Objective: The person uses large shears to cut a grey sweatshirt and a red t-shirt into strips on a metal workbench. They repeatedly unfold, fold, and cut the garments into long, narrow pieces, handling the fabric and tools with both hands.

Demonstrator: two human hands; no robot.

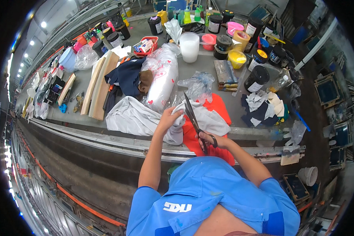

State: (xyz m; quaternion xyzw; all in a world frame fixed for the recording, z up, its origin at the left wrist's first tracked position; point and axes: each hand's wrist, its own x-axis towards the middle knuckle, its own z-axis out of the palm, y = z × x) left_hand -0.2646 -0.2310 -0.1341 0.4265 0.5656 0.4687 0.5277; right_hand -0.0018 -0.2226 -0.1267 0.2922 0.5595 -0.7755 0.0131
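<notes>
My left hand (171, 118) is closed on a light grey cloth (133, 116), pinching it near its middle. The cloth spreads along the table's near edge to both sides of that hand. In my right hand (207, 141) are black-handled scissors (192, 114), fingers through the loops. Their blades point up and away from me, close against the cloth; whether they are parted is hard to tell. Beneath the cloth's right part lies a bright red-orange cloth (218, 105), hanging over the table edge. A plastic-wrapped white roll (161, 80) lies just beyond my left hand.
Wooden boards (102, 88) and a dark blue cloth (124, 76) lie to the left. Behind stand a white bucket (189, 47), a red basket (155, 40) and several black jars (223, 46). Fabric scraps (259, 104) are heaped at right. A metal rail (106, 141) runs along the front.
</notes>
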